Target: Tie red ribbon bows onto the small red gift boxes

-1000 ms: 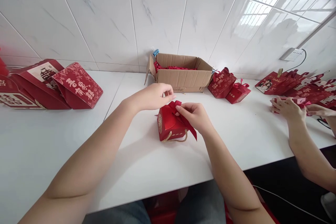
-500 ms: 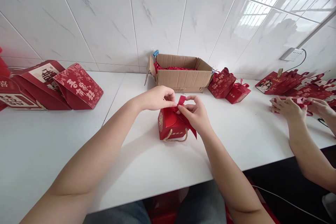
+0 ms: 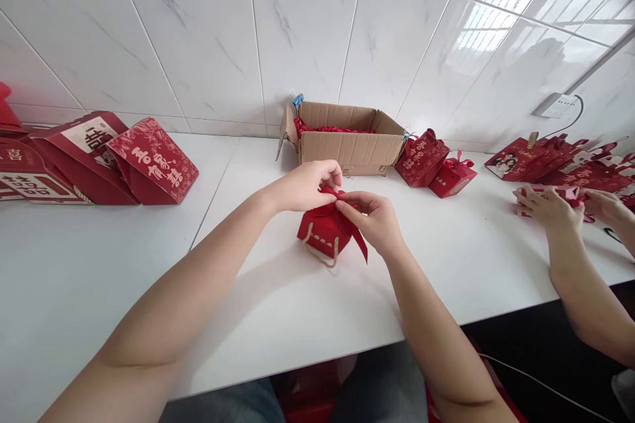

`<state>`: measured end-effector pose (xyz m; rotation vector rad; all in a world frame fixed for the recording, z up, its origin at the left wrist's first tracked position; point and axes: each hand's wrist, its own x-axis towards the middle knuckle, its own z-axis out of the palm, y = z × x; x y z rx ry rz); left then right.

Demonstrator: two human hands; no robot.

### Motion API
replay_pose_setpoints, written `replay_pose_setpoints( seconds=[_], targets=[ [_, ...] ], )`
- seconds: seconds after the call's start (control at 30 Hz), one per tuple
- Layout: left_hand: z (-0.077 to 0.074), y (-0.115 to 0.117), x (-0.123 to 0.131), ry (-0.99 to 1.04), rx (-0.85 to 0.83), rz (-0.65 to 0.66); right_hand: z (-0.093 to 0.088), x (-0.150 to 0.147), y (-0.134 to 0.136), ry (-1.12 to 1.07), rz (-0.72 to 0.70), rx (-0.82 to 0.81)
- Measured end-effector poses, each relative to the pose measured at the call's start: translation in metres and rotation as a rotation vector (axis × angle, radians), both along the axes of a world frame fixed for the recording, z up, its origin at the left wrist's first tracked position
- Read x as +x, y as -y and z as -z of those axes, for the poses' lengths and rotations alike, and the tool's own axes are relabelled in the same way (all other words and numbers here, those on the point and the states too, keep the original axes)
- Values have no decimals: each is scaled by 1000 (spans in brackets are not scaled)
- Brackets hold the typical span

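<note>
A small red gift box (image 3: 322,232) with a twisted rope handle (image 3: 317,258) and gold lettering sits in front of me on the white table. Both of my hands meet at its top. My left hand (image 3: 317,184) pinches a red ribbon (image 3: 359,242) from the left, while my right hand (image 3: 368,217) pinches it from the right. One ribbon tail hangs down the box's right side. The exact shape of the knot or loop is hidden behind my fingers.
An open cardboard box (image 3: 352,149) holding red material stands against the tiled wall. Red gift boxes (image 3: 156,165) lean together at left; a ribboned red box (image 3: 452,177) is at right. A co-worker's hands (image 3: 553,208) handle another box near several red bags (image 3: 516,157).
The gift box has turned and tilted a little, showing more of its lettered front. My fingers have come closer together, and the upright ribbon loop is now pressed down among them.
</note>
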<state>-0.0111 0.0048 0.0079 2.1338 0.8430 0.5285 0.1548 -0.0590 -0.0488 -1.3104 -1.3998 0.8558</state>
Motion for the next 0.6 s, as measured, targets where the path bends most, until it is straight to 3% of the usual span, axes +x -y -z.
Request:
replay_pose_setpoints(
  seconds=[0.13, 0.37, 0.6],
  targets=[
    [2, 2, 1, -25, 78, -24, 4, -1, -2, 112, 85, 48],
    [6, 5, 6, -71, 117, -41, 15, -5, -3, 386, 288, 344],
    [6, 7, 9, -76, 165, -77, 17, -3, -7, 605, 327, 481]
  ],
)
